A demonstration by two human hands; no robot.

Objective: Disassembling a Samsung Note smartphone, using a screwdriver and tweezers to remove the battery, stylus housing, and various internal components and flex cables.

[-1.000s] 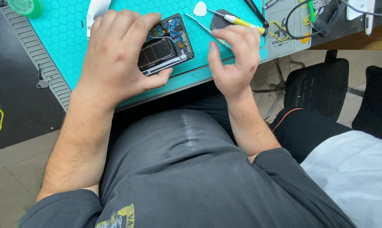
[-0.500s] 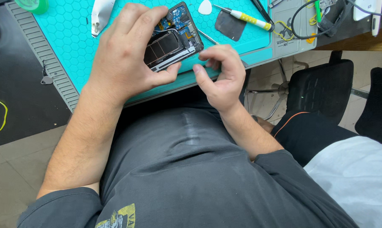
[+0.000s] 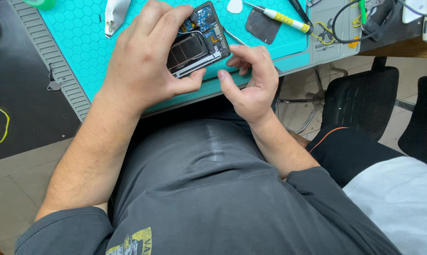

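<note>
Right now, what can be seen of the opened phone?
The phone lies back-cover off, tilted over the teal mat near its front edge. A dark battery fills its middle, a blue circuit board with small metal parts sits at its far end, and a silvery frame edge faces the person. The left hand grips it from above, thumb under the near edge. The right hand curls beside its right corner; whether it touches is unclear.

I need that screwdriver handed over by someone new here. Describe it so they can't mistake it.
Start at the teal honeycomb mat and go to its far right corner. The screwdriver lies there beside a dark grey patch. It alone has a yellow handle with a white collar.
</note>
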